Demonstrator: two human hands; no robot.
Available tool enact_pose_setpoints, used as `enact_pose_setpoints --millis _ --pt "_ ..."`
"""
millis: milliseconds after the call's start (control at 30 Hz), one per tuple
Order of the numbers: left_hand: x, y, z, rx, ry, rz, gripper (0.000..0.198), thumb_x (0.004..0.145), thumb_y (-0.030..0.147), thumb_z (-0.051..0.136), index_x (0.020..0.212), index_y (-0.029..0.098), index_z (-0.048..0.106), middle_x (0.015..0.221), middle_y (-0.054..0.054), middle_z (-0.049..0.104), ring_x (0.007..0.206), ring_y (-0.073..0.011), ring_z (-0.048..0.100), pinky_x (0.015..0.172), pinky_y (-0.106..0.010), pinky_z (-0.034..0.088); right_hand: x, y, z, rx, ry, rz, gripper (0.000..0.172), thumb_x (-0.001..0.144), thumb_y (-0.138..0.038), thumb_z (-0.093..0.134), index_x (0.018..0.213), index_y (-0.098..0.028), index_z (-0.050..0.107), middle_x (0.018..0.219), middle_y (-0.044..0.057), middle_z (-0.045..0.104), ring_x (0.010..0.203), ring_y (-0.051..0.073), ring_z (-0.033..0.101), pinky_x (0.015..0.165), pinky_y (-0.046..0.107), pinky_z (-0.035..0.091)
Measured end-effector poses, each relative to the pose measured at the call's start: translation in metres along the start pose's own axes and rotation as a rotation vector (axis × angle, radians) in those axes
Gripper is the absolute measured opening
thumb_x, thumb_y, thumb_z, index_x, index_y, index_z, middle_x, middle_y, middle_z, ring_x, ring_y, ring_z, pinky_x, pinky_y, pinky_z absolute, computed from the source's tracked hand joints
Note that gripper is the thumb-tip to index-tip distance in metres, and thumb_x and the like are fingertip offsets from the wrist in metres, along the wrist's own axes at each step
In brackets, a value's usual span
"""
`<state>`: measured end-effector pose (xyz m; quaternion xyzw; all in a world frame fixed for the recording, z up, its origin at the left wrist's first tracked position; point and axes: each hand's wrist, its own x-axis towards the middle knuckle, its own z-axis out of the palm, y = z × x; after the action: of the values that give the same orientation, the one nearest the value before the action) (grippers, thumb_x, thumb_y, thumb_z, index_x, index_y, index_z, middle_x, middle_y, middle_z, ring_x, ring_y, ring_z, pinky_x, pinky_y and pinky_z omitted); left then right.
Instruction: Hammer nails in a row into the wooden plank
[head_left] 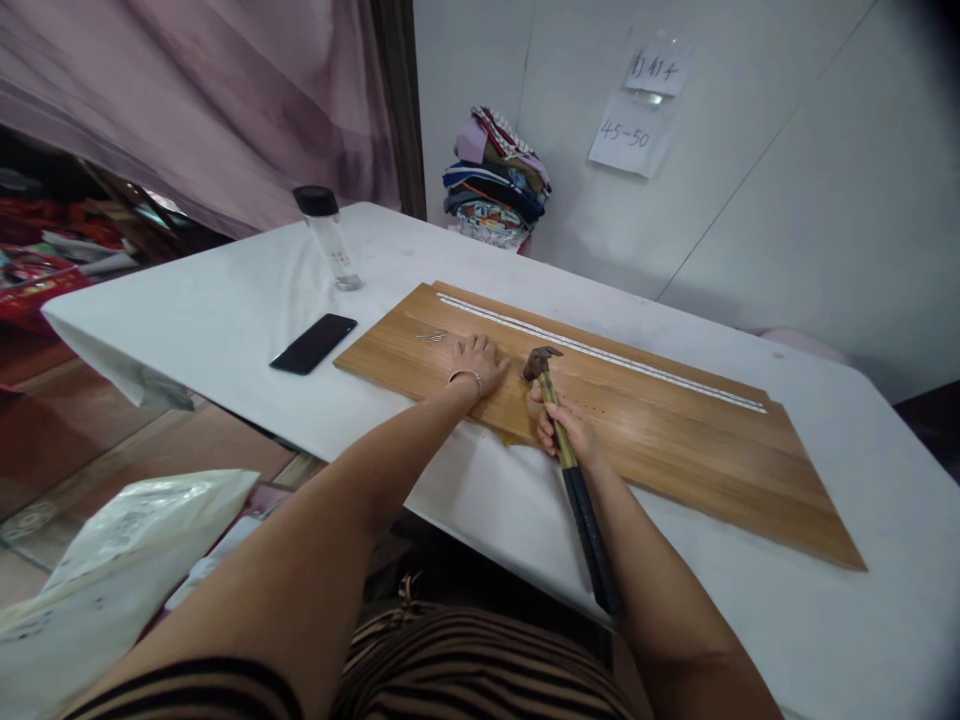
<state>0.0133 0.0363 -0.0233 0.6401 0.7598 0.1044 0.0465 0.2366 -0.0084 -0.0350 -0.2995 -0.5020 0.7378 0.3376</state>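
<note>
A claw hammer [586, 535] is gripped by my right hand [566, 428] partway up its yellow and black handle, close below the rusty head. The head hangs just over a wooden board [697, 455] and seems to be at or near its surface; whether it touches, I cannot tell. Flat on the board to the left rests my left hand [478, 362], fingers spread, with a bracelet at the wrist. A small heap of nails [433, 336] lies just beyond it. Right of the hammer head, a short row of tiny dark dots [596, 408] marks the wood.
White strips [600, 350] run along the board's far side. On the white table [225, 280] are a black phone [313, 343] and a clear bottle [334, 245] with a black lid. Folded cloths [496, 185] are stacked by the wall. A plastic bag [120, 560] sits at lower left.
</note>
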Motion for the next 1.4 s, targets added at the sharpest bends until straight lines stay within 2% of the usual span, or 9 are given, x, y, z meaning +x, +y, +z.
enact_pose_setpoints --millis 633,867,1400 --pt "-0.0004 0.0003 -0.0011 0.005 -0.002 0.010 0.054 0.106 0.049 0.039 0.143 0.022 0.067 0.162 -0.015 0.057 0.152 -0.0345 0.043 0.125 -0.054 0.033 -0.0002 -0.0003 0.0005 0.012 0.024 -0.003 0.049 0.080 -0.053 0.079 0.113 -0.023 0.058 0.054 -0.013 0.050 0.039 0.012 0.047 0.035 0.021 0.032" --pt "-0.0004 0.0001 -0.0013 0.002 0.005 0.008 0.054 0.106 0.049 0.039 0.143 0.021 0.067 0.162 -0.015 0.057 0.153 -0.0346 0.043 0.126 -0.055 0.031 -0.0008 0.0003 -0.0009 0.012 0.004 -0.018 0.049 0.082 -0.052 0.077 0.115 -0.021 0.058 0.057 -0.011 0.050 0.042 0.012 0.050 0.036 0.022 0.033" --pt "-0.0010 0.0007 -0.0025 -0.008 -0.007 -0.001 0.053 0.106 0.048 0.040 0.144 0.023 0.066 0.164 -0.014 0.055 0.155 -0.0335 0.042 0.128 -0.055 0.030 -0.0012 -0.0023 0.0024 0.009 0.016 -0.019 0.048 0.081 -0.054 0.078 0.112 -0.022 0.058 0.055 -0.012 0.050 0.040 0.011 0.047 0.035 0.021 0.031"
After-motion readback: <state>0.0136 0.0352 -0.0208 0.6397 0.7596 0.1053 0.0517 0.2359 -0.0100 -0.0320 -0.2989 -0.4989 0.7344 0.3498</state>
